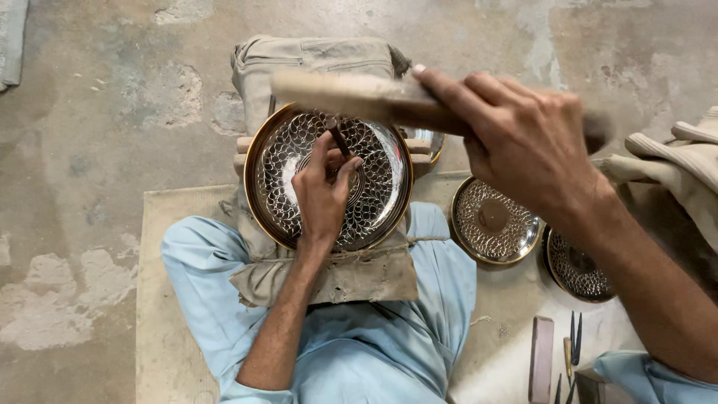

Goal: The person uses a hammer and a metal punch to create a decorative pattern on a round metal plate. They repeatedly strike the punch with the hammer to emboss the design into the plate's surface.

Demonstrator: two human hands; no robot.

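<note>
The left hand pinches a thin chisel upright against the engraved brass plate, which lies on a cloth pad over the lap; the right hand grips a blurred wooden mallet above it. The plate looks stiff, thin, easily dented: best steadied by its rim. Farther right, two finished plates lie on the floor
</note>
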